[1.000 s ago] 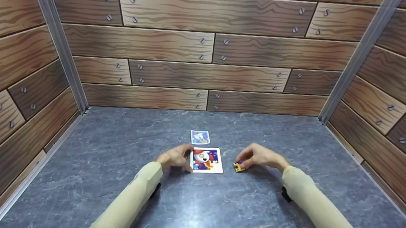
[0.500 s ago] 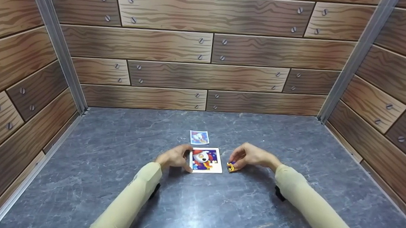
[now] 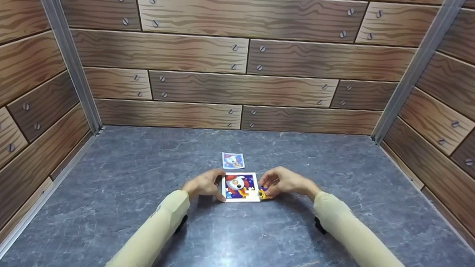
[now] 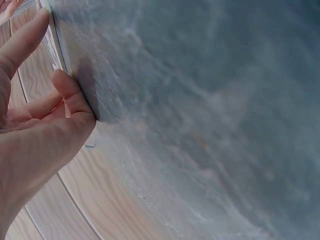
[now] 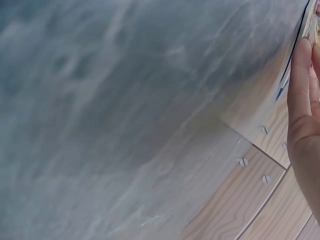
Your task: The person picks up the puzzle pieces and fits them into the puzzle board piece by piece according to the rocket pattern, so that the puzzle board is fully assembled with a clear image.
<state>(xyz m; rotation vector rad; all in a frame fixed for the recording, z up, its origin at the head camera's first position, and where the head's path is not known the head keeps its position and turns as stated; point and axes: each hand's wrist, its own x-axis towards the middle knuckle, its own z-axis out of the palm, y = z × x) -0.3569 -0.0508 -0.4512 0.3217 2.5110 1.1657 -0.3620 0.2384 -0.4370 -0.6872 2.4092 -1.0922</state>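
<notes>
A square jigsaw puzzle in a white frame lies flat in the middle of the table. Its picture shows a white character with red on a dark blue ground, and the lower right part is bare white. My left hand holds the frame by its left side, thumb at the near corner and index finger at the far one; thumb and fingertip show at that edge in the left wrist view. Between thumb and fingers, my right hand pinches a yellow and purple puzzle piece right at the frame's right edge.
Just behind the frame lies a small picture card with a similar character. The grey marbled table is bounded by wood-patterned walls at the back and both sides.
My right hand has moved left with the puzzle piece, from apart on the right up to the frame's right edge. The left hand has stayed on the frame.
</notes>
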